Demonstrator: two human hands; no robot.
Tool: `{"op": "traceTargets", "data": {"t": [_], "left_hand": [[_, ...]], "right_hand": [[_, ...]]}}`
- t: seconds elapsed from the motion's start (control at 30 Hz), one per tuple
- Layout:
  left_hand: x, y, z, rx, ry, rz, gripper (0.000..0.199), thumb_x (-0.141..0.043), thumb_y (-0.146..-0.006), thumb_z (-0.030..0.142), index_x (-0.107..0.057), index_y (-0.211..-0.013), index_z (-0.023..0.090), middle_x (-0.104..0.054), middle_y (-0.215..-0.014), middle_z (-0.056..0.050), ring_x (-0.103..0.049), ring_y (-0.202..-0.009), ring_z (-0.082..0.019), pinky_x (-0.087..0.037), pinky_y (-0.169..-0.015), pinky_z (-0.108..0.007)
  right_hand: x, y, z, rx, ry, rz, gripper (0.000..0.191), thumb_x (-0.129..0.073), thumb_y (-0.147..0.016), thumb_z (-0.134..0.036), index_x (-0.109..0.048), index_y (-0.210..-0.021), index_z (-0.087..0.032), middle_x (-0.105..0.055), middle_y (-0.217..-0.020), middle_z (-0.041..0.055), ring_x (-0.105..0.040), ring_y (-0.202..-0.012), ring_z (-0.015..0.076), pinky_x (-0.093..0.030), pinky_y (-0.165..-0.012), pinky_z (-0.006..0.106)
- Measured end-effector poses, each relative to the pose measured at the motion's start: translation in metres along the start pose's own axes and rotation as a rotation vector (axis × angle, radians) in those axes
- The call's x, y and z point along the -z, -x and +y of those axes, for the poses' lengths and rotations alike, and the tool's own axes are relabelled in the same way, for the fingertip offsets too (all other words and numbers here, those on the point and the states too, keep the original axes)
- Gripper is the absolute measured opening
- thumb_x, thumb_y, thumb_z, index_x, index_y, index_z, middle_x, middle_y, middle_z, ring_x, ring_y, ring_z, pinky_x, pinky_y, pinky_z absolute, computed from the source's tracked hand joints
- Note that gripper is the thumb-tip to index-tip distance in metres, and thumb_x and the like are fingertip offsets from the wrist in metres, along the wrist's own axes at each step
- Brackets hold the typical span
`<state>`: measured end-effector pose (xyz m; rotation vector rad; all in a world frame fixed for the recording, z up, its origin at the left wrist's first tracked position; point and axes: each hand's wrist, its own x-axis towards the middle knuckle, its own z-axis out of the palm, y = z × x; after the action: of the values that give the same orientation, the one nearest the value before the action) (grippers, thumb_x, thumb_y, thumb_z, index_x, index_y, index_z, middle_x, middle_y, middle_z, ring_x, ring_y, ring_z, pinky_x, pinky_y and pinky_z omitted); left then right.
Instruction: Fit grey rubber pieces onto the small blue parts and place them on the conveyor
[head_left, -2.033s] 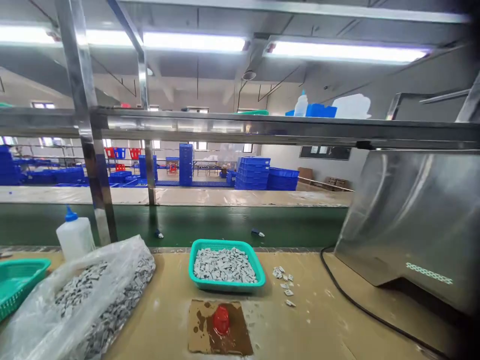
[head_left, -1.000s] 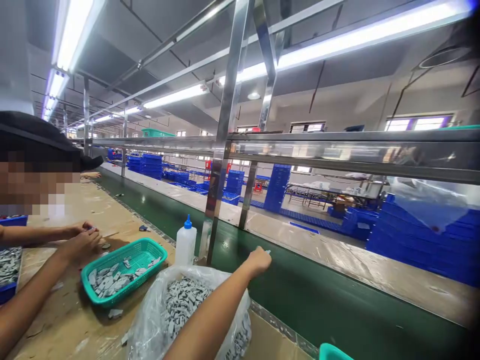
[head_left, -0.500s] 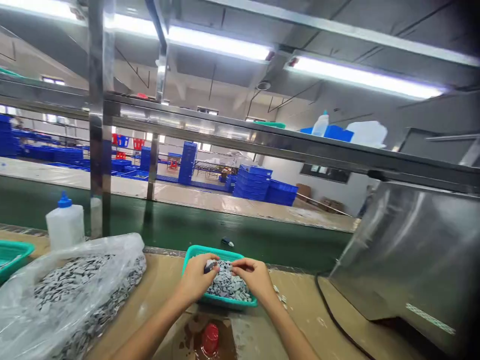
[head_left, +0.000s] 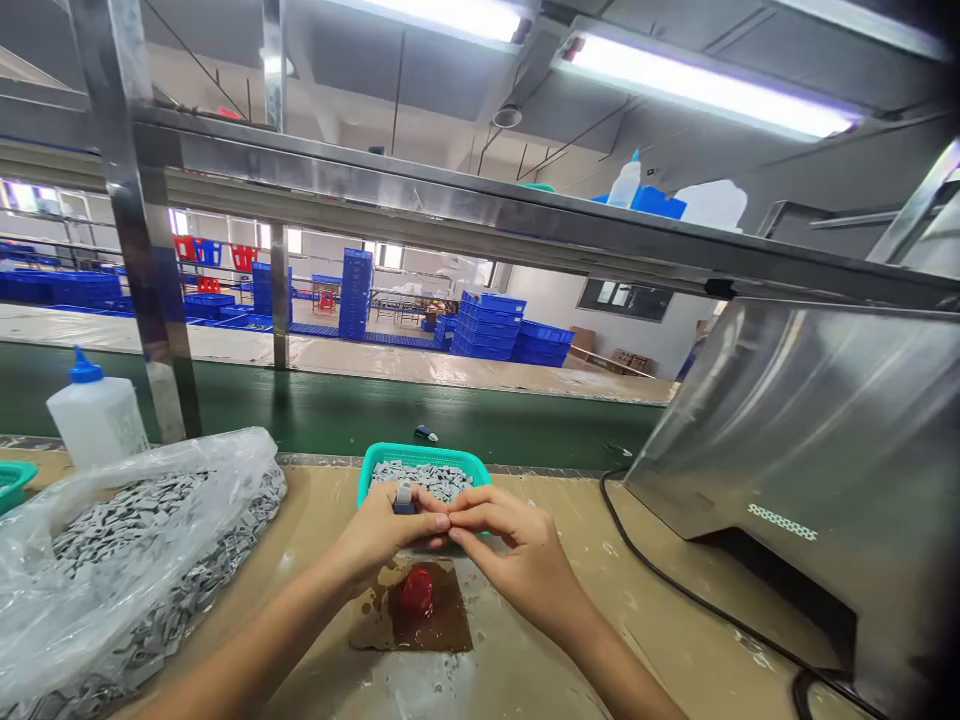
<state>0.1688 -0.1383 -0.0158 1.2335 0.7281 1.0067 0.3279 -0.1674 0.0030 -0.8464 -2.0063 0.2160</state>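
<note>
The small part [head_left: 403, 498] is a stubby thing, dark blue at the bottom with a pale grey top, and it's in the left hand [head_left: 386, 530], poking up between thumb and fingers, which are closed around it. The green basket [head_left: 424, 449] behind is perforated plastic with rounded corners, heaped with flat, angular grey pieces [head_left: 435, 480]. The red lump [head_left: 418, 592] in front looks wet and glossy, roundish, parked on a brown square sheet [head_left: 450, 625] that's soaked dark in patches. Over on the left there's a crinkly clear bag [head_left: 247, 455] stuffed with more grey bits, and behind it a squarish translucent bottle [head_left: 97, 415] with a blue nozzle cap.

Both forearms reach in from the bottom. The right hand [head_left: 517, 545] has its thumb and forefinger tips drawn in to meet the left thumb tip; can't tell if they're clamped on anything. Both hands are up above the table, just in front of the basket.

The table [head_left: 315, 540] is tan, scuffed and a bit shiny with wet spots. The basket sits close to its far edge, where a green belt [head_left: 345, 415] runs past carrying another dark-and-white piece [head_left: 426, 433]. A brushed-metal housing [head_left: 810, 420] takes up the table's right side, black cable [head_left: 637, 550] snaking alongside. Overhead shelf rail [head_left: 450, 210], stacked blue crates [head_left: 487, 325], bright tube lights [head_left: 705, 85].
</note>
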Motion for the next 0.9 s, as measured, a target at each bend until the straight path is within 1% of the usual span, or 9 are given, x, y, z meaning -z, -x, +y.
{"op": "traceTargets", "data": {"t": [0.13,0.27,0.37,0.43,0.47,0.53,0.63,0.77,0.9], "left_hand": [[-0.004,0.004,-0.006,0.061,0.165,0.001,0.027,-0.075,-0.054,0.027,-0.053,-0.061,0.012,-0.057,-0.054,0.002,-0.052,-0.054,-0.006,-0.043,-0.059,-0.019],[-0.008,0.003,-0.013,0.129,0.232,-0.060,0.028,-0.074,-0.055,0.027,-0.051,-0.058,0.012,-0.055,-0.051,0.002,-0.049,-0.051,-0.005,-0.037,-0.052,-0.016],[-0.006,0.004,-0.014,0.156,0.183,-0.118,0.019,-0.071,-0.059,0.021,-0.055,-0.064,0.012,-0.056,-0.055,0.001,-0.048,-0.051,-0.005,-0.037,-0.052,-0.016],[-0.002,0.003,-0.013,0.210,0.207,-0.139,0.013,-0.065,-0.060,0.008,-0.057,-0.070,0.011,-0.058,-0.062,0.000,-0.050,-0.053,-0.006,-0.039,-0.053,-0.017],[0.001,0.003,-0.012,0.234,0.242,-0.137,0.017,-0.059,-0.059,0.001,-0.057,-0.072,0.011,-0.058,-0.064,0.000,-0.051,-0.055,-0.006,-0.040,-0.053,-0.017],[0.006,0.000,-0.009,0.252,0.327,-0.114,0.030,-0.045,-0.052,-0.009,-0.054,-0.070,0.012,-0.055,-0.065,0.001,-0.051,-0.055,-0.006,-0.043,-0.056,-0.018],[0.011,-0.003,-0.006,0.222,0.411,-0.090,0.037,-0.034,-0.044,-0.011,-0.048,-0.068,0.014,-0.050,-0.062,0.003,-0.052,-0.058,-0.006,-0.047,-0.064,-0.020],[0.011,-0.003,-0.001,0.206,0.456,-0.039,0.033,-0.038,-0.052,-0.011,-0.048,-0.073,0.013,-0.052,-0.070,0.000,-0.060,-0.072,-0.010,-0.049,-0.078,-0.024],[0.012,0.002,0.006,0.220,0.443,0.049,0.026,-0.040,-0.061,-0.006,-0.047,-0.078,0.011,-0.054,-0.072,-0.005,-0.063,-0.077,-0.017,-0.050,-0.080,-0.027]], "right_hand": [[0.000,0.010,-0.001,0.075,0.089,0.031,0.015,-0.055,-0.076,-0.008,-0.065,-0.075,-0.019,-0.064,-0.081,0.0031,-0.060,-0.075,0.0137,-0.048,-0.068,0.023],[0.001,0.015,-0.001,0.065,0.117,-0.037,0.016,-0.052,-0.077,-0.007,-0.062,-0.074,-0.019,-0.062,-0.078,0.0019,-0.059,-0.072,0.0126,-0.046,-0.065,0.022],[0.003,0.021,0.003,0.005,0.114,-0.056,0.014,-0.051,-0.077,-0.009,-0.060,-0.074,-0.019,-0.061,-0.077,0.0017,-0.057,-0.073,0.0137,-0.044,-0.066,0.024],[0.004,0.030,0.010,-0.091,0.135,-0.023,0.011,-0.052,-0.076,-0.012,-0.060,-0.075,-0.019,-0.061,-0.077,0.0021,-0.055,-0.073,0.0154,-0.043,-0.065,0.026],[0.004,0.036,0.015,-0.151,0.151,-0.010,0.010,-0.053,-0.075,-0.014,-0.061,-0.076,-0.020,-0.061,-0.077,0.0023,-0.054,-0.073,0.0163,-0.043,-0.064,0.027],[0.002,0.051,0.027,-0.264,0.172,-0.028,0.009,-0.054,-0.074,-0.016,-0.062,-0.076,-0.020,-0.062,-0.077,0.0028,-0.054,-0.074,0.0178,-0.042,-0.063,0.028],[-0.006,0.072,0.041,-0.359,0.147,-0.172,0.010,-0.054,-0.072,-0.016,-0.063,-0.071,-0.020,-0.062,-0.076,0.0033,-0.054,-0.078,0.0194,-0.043,-0.070,0.031],[-0.016,0.078,0.050,-0.354,0.144,-0.260,0.014,-0.052,-0.073,-0.014,-0.064,-0.070,-0.020,-0.063,-0.075,0.0043,-0.053,-0.083,0.0205,-0.044,-0.073,0.032],[-0.021,0.071,0.055,-0.335,0.178,-0.269,0.014,-0.054,-0.072,-0.014,-0.067,-0.071,-0.019,-0.064,-0.075,0.0053,-0.053,-0.082,0.0217,-0.045,-0.072,0.035]]}}
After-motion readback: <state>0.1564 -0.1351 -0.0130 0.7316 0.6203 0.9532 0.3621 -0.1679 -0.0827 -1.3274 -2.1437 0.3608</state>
